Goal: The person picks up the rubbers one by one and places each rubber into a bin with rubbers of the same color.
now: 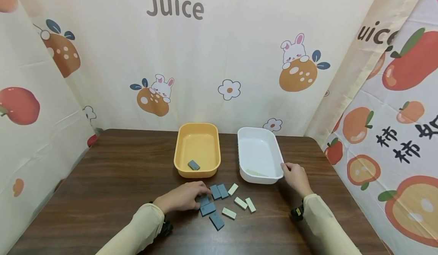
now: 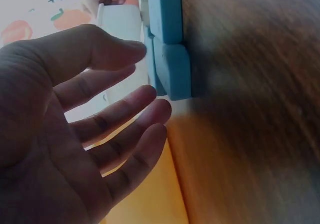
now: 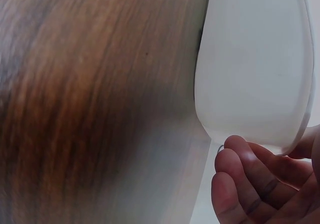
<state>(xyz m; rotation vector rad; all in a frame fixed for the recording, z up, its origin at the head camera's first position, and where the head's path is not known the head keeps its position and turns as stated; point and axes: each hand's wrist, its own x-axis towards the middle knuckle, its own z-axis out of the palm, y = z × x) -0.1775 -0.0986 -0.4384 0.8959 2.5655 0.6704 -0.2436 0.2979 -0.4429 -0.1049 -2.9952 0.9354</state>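
My left hand (image 1: pixel 183 197) reaches over a loose group of blue-grey rectangular blocks (image 1: pixel 207 209) in front of the yellow bin. In the left wrist view its fingers are spread and slightly bent, with the thumb tip beside a blue block (image 2: pixel 172 69); whether it touches cannot be told. My right hand (image 1: pixel 297 179) pinches the near right rim of the white bin (image 1: pixel 261 179) between thumb and fingers, as the right wrist view also shows. Several pale cream blocks (image 1: pixel 229 213) lie right of the blue ones.
The yellow bin (image 1: pixel 197 173) stands left of the white one, with one blue-grey block (image 1: pixel 193 165) inside. Pale pieces (image 1: pixel 254 172) lie at the white bin's near end. Behind the brown wooden table (image 1: pixel 130 163) hangs a printed curtain (image 1: pixel 212 49).
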